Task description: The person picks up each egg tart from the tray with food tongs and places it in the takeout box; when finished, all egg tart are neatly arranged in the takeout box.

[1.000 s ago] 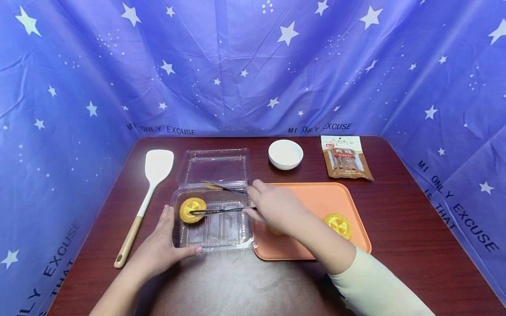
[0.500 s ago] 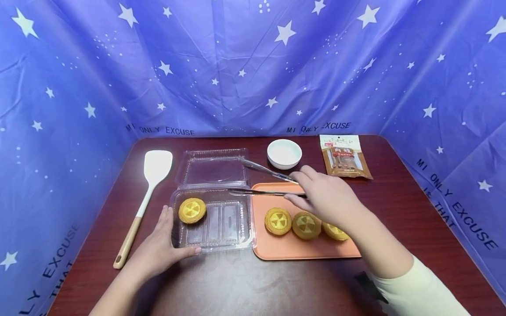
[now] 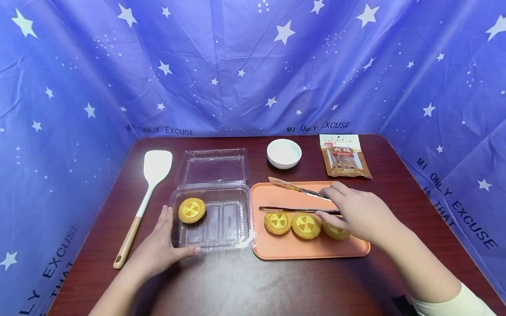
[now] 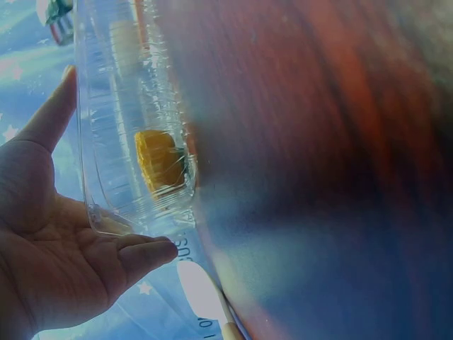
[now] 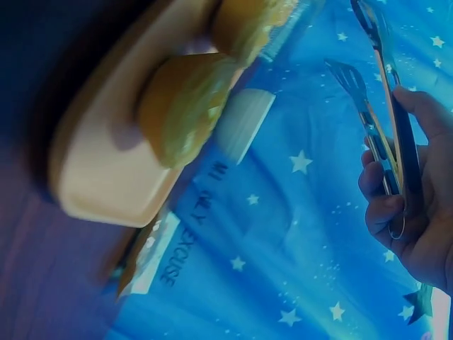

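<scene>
So the tongs (image 3: 294, 188) have just been pulled off the tart (image 3: 191, 210) in the clear container (image 3: 221, 224) left of the orange tray (image 3: 276, 251), and brought back over the tray. A second ago they were touching that tart; now it's been left in the container's left part. They're gripped in the right hand (image 3: 357, 215), fingers curled round them, tips spread and nothing seen between.

Three more tarts (image 3: 306, 226) can be seen in a row on the tray, the right one partly hidden by the hand. The left hand (image 3: 158, 250) is kept at the container's near-left corner, well left of the tray, fingers straight and not curled round anything.

Looks like one transfer's been finished, with three left to be moved if the same is wanted for them.
</scene>
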The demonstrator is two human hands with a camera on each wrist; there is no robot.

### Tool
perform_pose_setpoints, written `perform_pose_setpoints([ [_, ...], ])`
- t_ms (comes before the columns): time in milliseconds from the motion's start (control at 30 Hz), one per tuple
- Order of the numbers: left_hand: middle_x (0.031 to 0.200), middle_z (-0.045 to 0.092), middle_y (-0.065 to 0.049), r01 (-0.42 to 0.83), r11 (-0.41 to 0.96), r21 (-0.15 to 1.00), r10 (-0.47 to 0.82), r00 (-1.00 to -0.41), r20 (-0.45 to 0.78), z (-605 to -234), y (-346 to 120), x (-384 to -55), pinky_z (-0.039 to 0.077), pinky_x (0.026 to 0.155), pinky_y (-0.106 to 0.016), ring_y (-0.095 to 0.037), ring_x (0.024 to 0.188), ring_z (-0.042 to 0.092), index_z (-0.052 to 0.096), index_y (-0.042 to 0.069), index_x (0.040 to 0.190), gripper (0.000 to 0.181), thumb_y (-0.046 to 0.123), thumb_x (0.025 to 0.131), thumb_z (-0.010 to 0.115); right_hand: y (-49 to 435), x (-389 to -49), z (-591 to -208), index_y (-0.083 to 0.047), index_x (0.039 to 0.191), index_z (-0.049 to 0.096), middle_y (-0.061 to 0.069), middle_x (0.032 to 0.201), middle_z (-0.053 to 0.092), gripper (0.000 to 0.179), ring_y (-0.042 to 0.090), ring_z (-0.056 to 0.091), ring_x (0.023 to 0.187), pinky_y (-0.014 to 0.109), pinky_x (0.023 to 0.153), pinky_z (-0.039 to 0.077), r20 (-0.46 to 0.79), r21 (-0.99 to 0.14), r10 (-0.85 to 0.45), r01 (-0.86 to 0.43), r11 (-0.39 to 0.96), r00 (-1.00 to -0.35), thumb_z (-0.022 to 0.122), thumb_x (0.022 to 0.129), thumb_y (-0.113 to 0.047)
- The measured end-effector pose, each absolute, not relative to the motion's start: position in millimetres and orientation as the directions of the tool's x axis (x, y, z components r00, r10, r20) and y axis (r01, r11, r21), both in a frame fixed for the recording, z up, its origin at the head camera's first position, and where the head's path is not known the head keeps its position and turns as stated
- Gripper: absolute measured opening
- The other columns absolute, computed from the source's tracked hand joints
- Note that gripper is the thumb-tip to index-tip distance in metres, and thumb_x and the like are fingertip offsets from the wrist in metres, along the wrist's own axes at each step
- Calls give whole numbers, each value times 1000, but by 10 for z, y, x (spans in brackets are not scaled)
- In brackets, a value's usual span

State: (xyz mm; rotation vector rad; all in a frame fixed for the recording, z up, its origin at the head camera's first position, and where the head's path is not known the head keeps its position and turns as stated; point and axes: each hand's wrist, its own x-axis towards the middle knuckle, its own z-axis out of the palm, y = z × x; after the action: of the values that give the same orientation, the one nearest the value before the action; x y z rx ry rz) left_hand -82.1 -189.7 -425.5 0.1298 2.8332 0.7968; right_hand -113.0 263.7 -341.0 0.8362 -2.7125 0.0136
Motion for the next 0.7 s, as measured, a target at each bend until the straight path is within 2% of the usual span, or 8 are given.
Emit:
perform_pose_setpoints([
  [267,162,-10,-24,33,849,527,139,-977,-163,-4260,-1899,-827,22,113,-65,-47,147,10,-5,-5,154,143,79,65,69,2754,-1058,-3528,-14,105,67,-7,86,53,41,1,40,54,25,46,38,236,87,-586,-584,807,-775,74,80,-46],
  [500,162,-10,-24,36,849,527,141,-977,-161,-4265,-1903,-830,22,113,-65,-47,147,10,-5,-5,154,143,79,65,69,2792,-1021,-3594,-15,105,67,-9,84,50,41,1,39,55,26,46,38,183,109,-608,-599,794,-773,75,80,-47],
  [700,162,-9,-25,37,848,529,143,-976,-161,-4249,-1896,-825,21,113,-65,-45,148,9,-5,-5,154,143,79,65,69,2804,-1022,-3644,-15,99,66,-9,80,48,39,1,39,55,26,45,38,203,130,-635,-622,772,-746,77,78,-45],
])
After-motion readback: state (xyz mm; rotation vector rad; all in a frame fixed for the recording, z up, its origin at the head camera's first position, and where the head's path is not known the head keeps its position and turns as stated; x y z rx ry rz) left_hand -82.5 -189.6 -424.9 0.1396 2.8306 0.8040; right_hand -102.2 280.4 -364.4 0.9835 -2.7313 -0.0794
